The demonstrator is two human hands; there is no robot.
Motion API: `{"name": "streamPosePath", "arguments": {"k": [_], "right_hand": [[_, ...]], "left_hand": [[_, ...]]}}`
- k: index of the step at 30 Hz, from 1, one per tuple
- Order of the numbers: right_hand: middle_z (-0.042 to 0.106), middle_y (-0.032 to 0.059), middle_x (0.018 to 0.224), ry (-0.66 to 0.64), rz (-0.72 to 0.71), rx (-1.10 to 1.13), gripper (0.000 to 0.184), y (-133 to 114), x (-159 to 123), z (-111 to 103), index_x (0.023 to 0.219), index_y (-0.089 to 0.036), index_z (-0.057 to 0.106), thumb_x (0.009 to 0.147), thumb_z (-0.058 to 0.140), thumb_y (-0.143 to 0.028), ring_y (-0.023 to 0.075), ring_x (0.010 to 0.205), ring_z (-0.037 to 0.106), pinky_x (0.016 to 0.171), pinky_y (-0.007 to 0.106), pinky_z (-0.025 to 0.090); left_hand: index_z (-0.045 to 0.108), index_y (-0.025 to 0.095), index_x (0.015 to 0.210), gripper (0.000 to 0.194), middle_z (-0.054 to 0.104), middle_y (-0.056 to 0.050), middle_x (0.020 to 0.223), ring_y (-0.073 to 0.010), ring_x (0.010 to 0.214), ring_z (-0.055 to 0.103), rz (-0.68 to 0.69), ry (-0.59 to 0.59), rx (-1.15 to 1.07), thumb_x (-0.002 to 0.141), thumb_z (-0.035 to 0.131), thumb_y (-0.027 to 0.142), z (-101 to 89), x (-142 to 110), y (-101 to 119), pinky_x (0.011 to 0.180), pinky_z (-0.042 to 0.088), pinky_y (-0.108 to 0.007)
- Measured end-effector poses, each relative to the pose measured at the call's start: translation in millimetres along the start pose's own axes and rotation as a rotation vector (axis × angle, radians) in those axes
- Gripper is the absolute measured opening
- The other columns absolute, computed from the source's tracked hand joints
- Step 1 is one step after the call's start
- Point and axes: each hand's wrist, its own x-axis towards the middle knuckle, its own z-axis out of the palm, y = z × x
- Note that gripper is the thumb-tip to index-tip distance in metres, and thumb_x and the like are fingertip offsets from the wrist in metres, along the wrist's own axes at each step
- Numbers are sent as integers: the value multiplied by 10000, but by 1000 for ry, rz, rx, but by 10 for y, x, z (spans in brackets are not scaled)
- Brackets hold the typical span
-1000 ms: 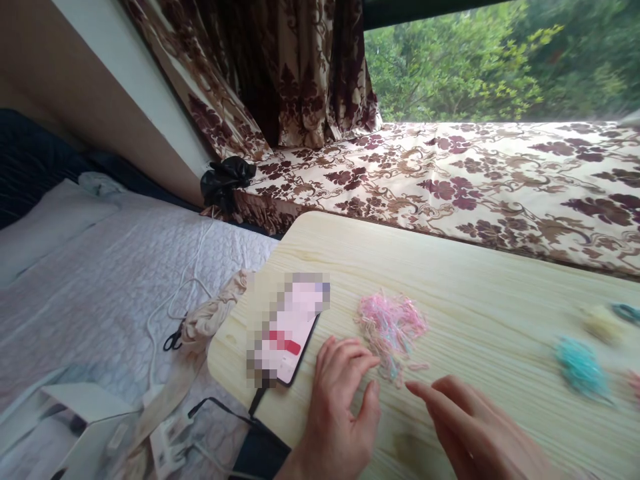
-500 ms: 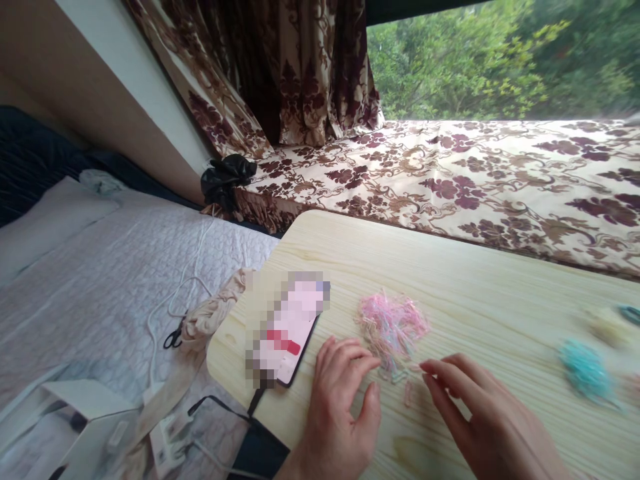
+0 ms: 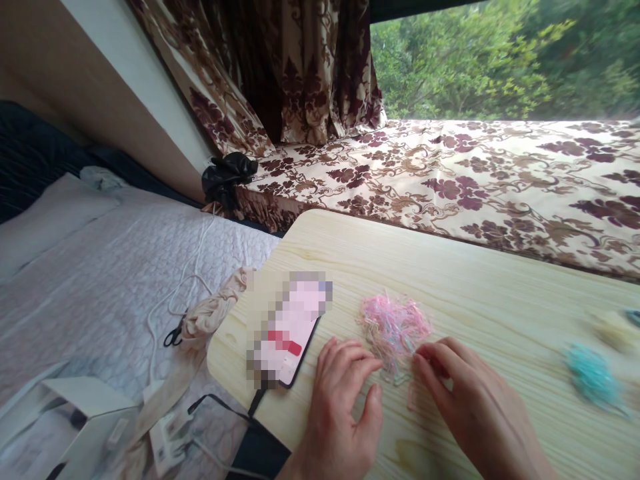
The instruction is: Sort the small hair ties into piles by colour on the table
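A loose pile of thin pastel strands [image 3: 395, 323], mostly pink with some blue and yellow, lies on the pale wooden table [image 3: 320, 233]; they look like small elastic bands. At its near left edge, my left hand [image 3: 345, 400] rests with fingers bent loosely and the thumb apart, holding nothing. My right hand [image 3: 470, 393] is at the pile's lower right edge, thumb and fingertips pinched together. Whatever sits between those fingertips is too small or hidden to make out. Just left of the right hand, a small pink loop [image 3: 411, 396] lies apart from the pile.
A phone [image 3: 293, 327], its screen partly blurred out, lies left of my left hand. Farther right are a turquoise bundle [image 3: 593, 375] and a cream bundle [image 3: 617, 330]. Left of the table is a bed [image 3: 125, 247] with cables and an open white box [image 3: 75, 420].
My right hand has shifted slightly left and away from me, its fingertips now against the pile's edge. My left hand has barely moved.
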Motion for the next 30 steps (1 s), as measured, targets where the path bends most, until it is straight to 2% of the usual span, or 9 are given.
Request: {"name": "streamPosePath", "arguments": {"k": [4,9,14,18,22,30], "right_hand": [[668,-1,706,32,-19,14,375,6,12,-39,763,-261,633,988,392,-440,139,599,671,501,247,467],[675,-6,731,82,-77,-70,340,25,1,-56,822,-252,630,1006,376,-382,141,597,679,497,250,482],[678,-7,754,73,-134,-130,278,51,-32,-77,882,-254,617,1004,428,-417,144,620,694,470,242,473],[662,-10,707,114,-135,-139,336,-15,7,-55,827,-251,598,1014,385,-430,147,576,683,452,252,468],[627,-25,647,83,-140,-141,347,-48,50,-55,742,-258,570,1006,367,-358,144,539,664,455,249,467],[630,-23,643,85,-107,-111,344,-16,51,-59,733,-259,597,988,395,-370,147,522,649,431,250,438]], "left_hand": [[594,214,1167,326,706,-89,1112,-246,1146,640,7,9,3,877,517,87,0,3,-1,1109,434,-498],[592,211,1163,336,707,-89,1108,-249,1142,643,-3,13,-4,869,505,77,-2,10,6,1110,423,-513],[596,219,1154,332,707,-78,1106,-246,1148,642,2,12,-8,865,513,77,-4,1,2,1116,416,-504],[596,216,1149,318,706,-77,1105,-244,1152,639,2,9,-8,875,508,80,2,4,-1,1111,419,-494],[594,216,1142,319,708,-76,1101,-245,1145,643,2,18,-2,871,507,72,7,7,-4,1106,422,-494],[580,223,1157,327,706,-72,1117,-239,1159,636,10,8,7,876,510,72,2,-10,-6,1124,402,-499]]}}
